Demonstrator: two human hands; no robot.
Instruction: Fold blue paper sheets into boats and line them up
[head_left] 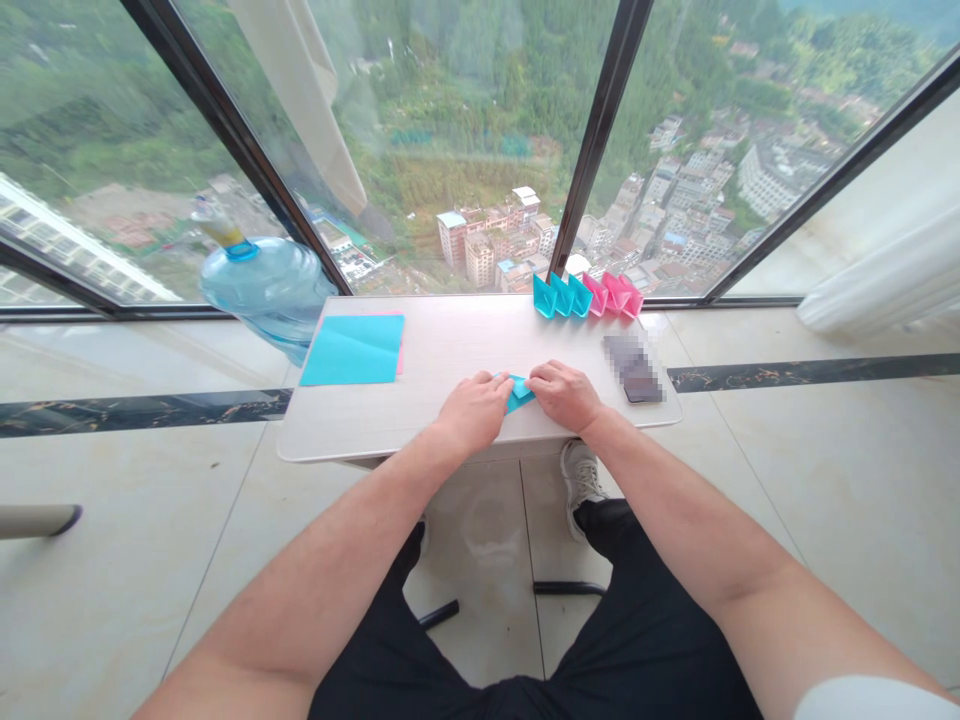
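A small folded piece of blue paper [519, 396] lies at the front of the white table, between my two hands. My left hand [478, 408] grips its left side, fingers bent and pressed together on the paper. On the other side, my right hand [561, 394] has its curled fingers closed on the paper's right edge. Parts of the folded paper are hidden under the fingers. Flat blue sheets [352, 350] lie at the table's left, with a pink edge showing beneath. A row of folded blue paper pieces [561, 298] and pink paper pieces [613, 296] stands along the back right edge.
The low white table [450, 340] stands against tall windows. A blurred-out phone-like object [635, 367] lies at its right end. Behind the left corner is a large blue water bottle [262, 285]. My shoe [583, 478] is below the front edge.
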